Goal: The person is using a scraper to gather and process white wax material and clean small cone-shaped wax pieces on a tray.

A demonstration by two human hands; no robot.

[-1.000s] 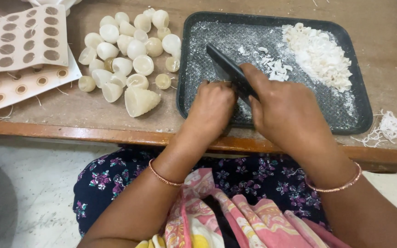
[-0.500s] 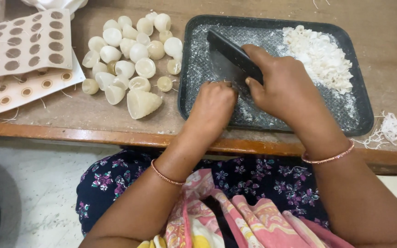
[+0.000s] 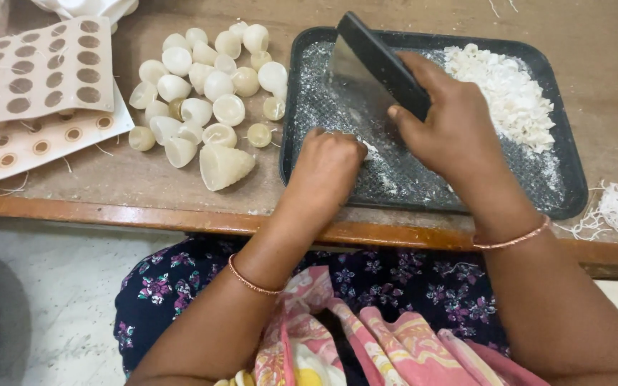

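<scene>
Right hand (image 3: 459,129) grips broad steel blade (image 3: 366,64), left hand (image 3: 327,168) clenched on small white piece over black tray (image 3: 574,193); chopped white heap (image 3: 513,93) done, pale cone-shaped shells (image 3: 205,93) wait uncut on wooden tabletop (image 3: 144,182).

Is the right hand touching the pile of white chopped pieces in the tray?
Apart. The head view shows the right hand gripping the cleaver, with bare black tray floor visible between its knuckles and the white pile.
</scene>
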